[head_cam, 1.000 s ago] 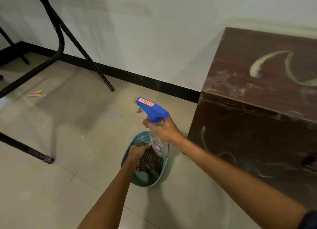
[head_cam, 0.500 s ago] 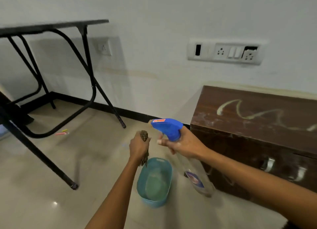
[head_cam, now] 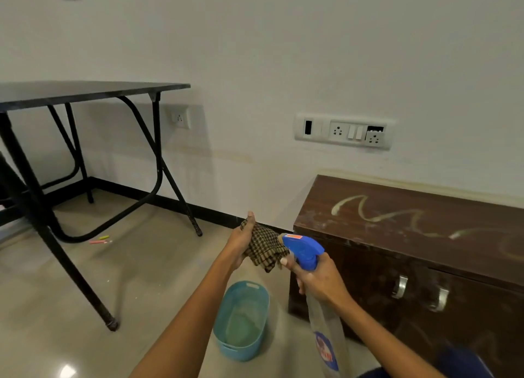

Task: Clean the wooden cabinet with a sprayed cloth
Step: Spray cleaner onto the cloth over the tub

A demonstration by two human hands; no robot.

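**Now: checked cloth held up to the spray nozzle, beside the cabinet**

Up in front of the person, the left hand (head_cam: 241,244) holds a brown-and-cream checked cloth (head_cam: 265,248). Its fingers are closed on the bunched fabric, the thumb points up, and the loose end hangs down to the right. The right hand (head_cam: 320,281) grips a clear plastic spray bottle with a blue trigger head (head_cam: 304,250). The fingers are wrapped round the neck and one fingertip (head_cam: 283,261) lies at the trigger. The nozzle points left and touches the cloth, or very nearly does. The bottle's clear body slants down towards the camera, below the wrist.

Just right of both hands stands the dark brown wooden cabinet (head_cam: 411,221), low against the white wall (head_cam: 283,51). Pale scrawled marks (head_cam: 382,213) and dusty smears cover its top. Two curved metal handles (head_cam: 399,287) sit side by side on its front.

Below the hands, an oval teal plastic basket (head_cam: 238,352) rests on the glossy beige tiled floor (head_cam: 141,278), near the cabinet's left corner.

Further left stands a black metal folding desk (head_cam: 85,89) with tubular legs. Pink and yellow chalk sticks (head_cam: 100,240) lie on the floor beneath it. A white switch-and-socket panel (head_cam: 343,131) is fixed to the wall above the cabinet. A single white socket (head_cam: 180,118) sits on the wall just right of the desk top.
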